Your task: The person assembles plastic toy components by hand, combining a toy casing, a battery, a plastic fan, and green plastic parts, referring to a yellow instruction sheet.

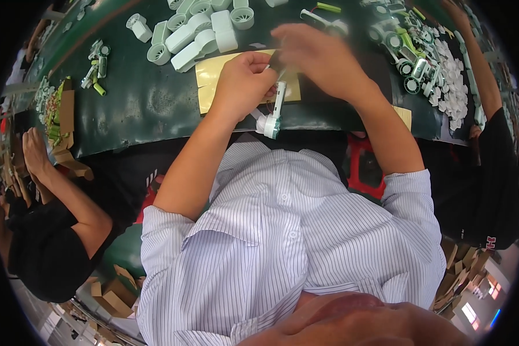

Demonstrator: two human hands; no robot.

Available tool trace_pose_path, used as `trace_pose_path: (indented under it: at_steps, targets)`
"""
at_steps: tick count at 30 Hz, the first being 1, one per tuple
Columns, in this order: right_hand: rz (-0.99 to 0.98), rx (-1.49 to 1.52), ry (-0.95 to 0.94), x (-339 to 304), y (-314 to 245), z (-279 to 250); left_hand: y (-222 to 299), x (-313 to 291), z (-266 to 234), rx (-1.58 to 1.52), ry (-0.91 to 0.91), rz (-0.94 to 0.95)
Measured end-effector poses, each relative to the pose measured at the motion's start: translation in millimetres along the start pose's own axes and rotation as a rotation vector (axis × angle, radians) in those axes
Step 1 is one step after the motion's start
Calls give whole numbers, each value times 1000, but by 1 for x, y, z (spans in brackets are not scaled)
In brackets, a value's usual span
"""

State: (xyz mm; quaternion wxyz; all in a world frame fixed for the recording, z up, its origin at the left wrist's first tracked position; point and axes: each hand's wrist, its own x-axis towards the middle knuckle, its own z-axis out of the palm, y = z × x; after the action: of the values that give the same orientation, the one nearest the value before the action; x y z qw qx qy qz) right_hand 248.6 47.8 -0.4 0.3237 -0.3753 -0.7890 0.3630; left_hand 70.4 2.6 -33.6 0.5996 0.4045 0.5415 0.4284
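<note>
Pinching thumb against fingers, the left hand (242, 82) sits over a yellow sheet (207, 86); what it grips is hidden. Below its fingertips is the white part (278, 106), near the edge of the tabletop (155, 106). The right hand (317, 56) is blurred; I cannot tell its grip. Pale casings (205, 40) lie beyond.

Light glints on a green table (135, 118), a red stool (356, 163) beside it, windows (470, 316) beyond.

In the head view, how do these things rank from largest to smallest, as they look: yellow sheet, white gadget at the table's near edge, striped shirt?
1. Striped shirt, nearest to the camera
2. Yellow sheet, partly covered
3. White gadget
</note>
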Motion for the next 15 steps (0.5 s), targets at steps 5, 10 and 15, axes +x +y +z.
trace_pose_path:
  at_steps: [5, 10, 15]
  targets:
    - [-171, -233, -83, 1, 6, -2, 2, -5, 0, 57, 12, 10]
    - [-296, -313, -30, 3, 13, 1, 0, -7, -2, -7, -34, 10]
    - [-284, -439, -132, 6, 1, -5, -1, -10, -6, -44, -65, -2]
